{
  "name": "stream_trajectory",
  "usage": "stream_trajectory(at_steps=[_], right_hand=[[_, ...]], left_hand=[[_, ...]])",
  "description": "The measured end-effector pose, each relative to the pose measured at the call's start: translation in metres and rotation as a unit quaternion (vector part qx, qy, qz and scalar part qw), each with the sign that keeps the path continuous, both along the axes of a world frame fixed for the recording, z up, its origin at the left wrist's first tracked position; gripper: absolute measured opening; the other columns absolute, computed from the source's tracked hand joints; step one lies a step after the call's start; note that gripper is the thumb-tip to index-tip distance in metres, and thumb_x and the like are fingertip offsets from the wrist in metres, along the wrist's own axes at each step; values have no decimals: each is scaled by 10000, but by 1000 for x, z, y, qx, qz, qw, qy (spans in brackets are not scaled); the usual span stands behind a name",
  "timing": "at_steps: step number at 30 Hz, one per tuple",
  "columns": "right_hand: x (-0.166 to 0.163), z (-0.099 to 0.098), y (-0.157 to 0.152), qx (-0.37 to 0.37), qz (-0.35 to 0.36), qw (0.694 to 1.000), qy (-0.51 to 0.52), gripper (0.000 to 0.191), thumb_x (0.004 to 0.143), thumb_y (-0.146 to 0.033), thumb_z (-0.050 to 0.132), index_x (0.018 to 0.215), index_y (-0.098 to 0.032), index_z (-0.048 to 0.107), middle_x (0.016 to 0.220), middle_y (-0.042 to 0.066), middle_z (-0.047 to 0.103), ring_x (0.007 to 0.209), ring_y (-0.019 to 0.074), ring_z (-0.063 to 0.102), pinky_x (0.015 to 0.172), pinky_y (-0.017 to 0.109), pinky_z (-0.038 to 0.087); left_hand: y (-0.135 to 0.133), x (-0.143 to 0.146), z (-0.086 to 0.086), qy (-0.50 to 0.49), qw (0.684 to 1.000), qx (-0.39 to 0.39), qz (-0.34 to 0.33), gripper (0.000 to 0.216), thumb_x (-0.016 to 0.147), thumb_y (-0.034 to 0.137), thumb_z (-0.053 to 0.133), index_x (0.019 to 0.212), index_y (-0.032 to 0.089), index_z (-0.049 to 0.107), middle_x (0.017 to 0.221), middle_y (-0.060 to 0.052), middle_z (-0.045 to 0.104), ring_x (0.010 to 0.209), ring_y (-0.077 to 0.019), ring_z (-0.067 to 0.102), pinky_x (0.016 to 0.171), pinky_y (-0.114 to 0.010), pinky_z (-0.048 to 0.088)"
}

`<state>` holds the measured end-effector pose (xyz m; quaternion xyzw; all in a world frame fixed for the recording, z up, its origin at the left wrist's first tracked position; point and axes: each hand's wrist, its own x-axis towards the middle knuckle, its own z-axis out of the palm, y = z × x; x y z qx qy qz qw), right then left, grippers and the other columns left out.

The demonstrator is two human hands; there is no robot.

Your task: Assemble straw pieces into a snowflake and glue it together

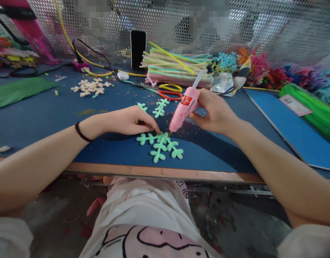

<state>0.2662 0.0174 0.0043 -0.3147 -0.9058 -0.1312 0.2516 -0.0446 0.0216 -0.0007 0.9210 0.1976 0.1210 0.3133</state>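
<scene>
Blue desk under it all. Fuzzy-stem bundle at back. Right hand: fingers wrapped round glue gun grip. Left hand: fingers curled, tip at green piece's hub; can't tell if pinching. Green snowflake piece flat near front edge. Pink glue gun nozzle-down at hub. Loose green sprigs just beyond.
</scene>
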Motion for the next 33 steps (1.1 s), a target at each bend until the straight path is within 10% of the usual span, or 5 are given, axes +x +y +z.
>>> stream_trajectory(at_steps=[19, 28, 33], right_hand=[[10, 3, 7, -46, -14, 996, 69, 248, 782, -361, 642, 992, -254, 564, 859, 48, 603, 734, 236, 566, 657, 396, 490], [46, -5, 45, -178, -122, 976, 26, 276, 700, -430, 680, 834, -200, 605, 818, 70, 643, 734, 237, 571, 690, 363, 447], [64, -12, 59, -150, -187, 971, 15, 286, 724, -355, 625, 943, -182, 687, 952, 131, 729, 908, 337, 657, 846, 466, 492]], left_hand=[[-2, 0, 0, 5, 999, 44, -14, 327, 887, 178, 578, 1103, 286, 799, 1060, -3, 806, 882, -126, 742, 787, -179, 526], [12, -3, 5, -43, 918, 203, 338, 290, 870, 284, 556, 985, 188, 804, 825, -47, 777, 676, -156, 640, 662, -252, 476], [23, -10, 2, -4, 904, 221, 365, 349, 853, 195, 467, 960, 187, 799, 952, -70, 793, 872, -215, 698, 873, -320, 530]])
